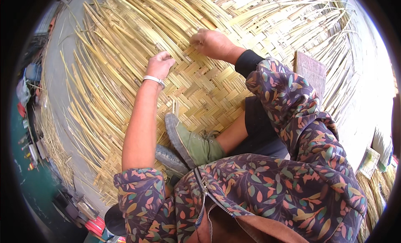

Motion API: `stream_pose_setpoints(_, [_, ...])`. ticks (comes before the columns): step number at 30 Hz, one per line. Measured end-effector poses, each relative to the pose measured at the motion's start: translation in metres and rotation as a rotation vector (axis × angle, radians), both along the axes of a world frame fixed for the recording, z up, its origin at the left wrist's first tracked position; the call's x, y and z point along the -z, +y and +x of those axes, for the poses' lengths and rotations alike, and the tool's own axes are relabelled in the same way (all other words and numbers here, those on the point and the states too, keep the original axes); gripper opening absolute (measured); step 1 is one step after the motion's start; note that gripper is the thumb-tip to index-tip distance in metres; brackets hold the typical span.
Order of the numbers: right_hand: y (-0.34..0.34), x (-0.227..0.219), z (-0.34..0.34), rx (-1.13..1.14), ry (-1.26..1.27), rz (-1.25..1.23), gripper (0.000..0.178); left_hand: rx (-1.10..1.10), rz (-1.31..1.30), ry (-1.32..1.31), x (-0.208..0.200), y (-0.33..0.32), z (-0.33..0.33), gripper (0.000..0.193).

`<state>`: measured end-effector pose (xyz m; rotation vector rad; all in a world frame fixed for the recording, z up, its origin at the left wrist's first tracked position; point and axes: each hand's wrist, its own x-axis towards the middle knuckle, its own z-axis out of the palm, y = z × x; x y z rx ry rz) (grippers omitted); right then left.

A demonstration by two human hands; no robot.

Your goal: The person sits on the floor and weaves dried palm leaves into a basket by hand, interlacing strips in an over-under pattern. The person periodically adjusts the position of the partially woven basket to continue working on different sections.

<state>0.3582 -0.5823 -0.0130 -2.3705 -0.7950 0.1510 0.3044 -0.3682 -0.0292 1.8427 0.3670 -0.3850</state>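
Observation:
A large woven mat (200, 90) of flat yellow cane strips lies under me, its long loose strip ends (104, 61) fanning out to the left and far side. My left hand (160, 64), with a white band at the wrist, is low over the loose strips at the weave's left edge. Its fingers are bent toward the thumb; what they pinch, if anything, is too small to make out. Further right and farther away, my right hand (211, 43) is closed, knuckles up, beside the strips. Its fingertips are mostly hidden, and so is anything in them.
My green shoes (194, 145) rest on the mat close to my body. A worn wooden board (310, 74) lies on the mat to the right. Assorted clutter lines the far left, near a green surface (35, 180). Bundled strips (378, 186) lie at the lower right.

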Motion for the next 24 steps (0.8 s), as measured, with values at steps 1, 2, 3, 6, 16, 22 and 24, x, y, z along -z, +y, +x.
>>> stream_pose_setpoints(1, [0.001,-0.001,-0.003,-0.025,-0.012,-0.029,0.019,-0.005,-0.060,-0.005,-0.001,-0.001,0.002,0.019])
stream_pose_setpoints(2, [0.004,-0.003,-0.005,-0.052,-0.023,-0.056,0.019,-0.008,-0.088,0.030,-0.003,0.000,0.004,0.017])
stream_pose_setpoints(3, [0.006,-0.004,-0.008,-0.079,-0.035,-0.083,0.019,-0.011,-0.117,0.064,-0.005,0.003,0.007,0.016])
stream_pose_setpoints(6, [0.008,0.000,-0.012,-0.058,-0.063,-0.107,0.019,-0.089,-0.134,0.144,-0.018,-0.008,0.013,0.019])
stream_pose_setpoints(16, [0.012,0.002,-0.009,-0.041,-0.018,-0.035,0.017,-0.230,-0.141,0.167,-0.013,-0.013,0.013,0.036])
stream_pose_setpoints(22, [0.005,0.005,-0.004,-0.058,-0.037,-0.014,0.017,-0.054,-0.034,0.133,-0.016,-0.011,0.010,0.037])
stream_pose_setpoints(24, [0.004,0.008,-0.005,-0.073,-0.052,-0.046,0.019,0.049,0.040,0.225,-0.022,-0.011,0.017,0.039])
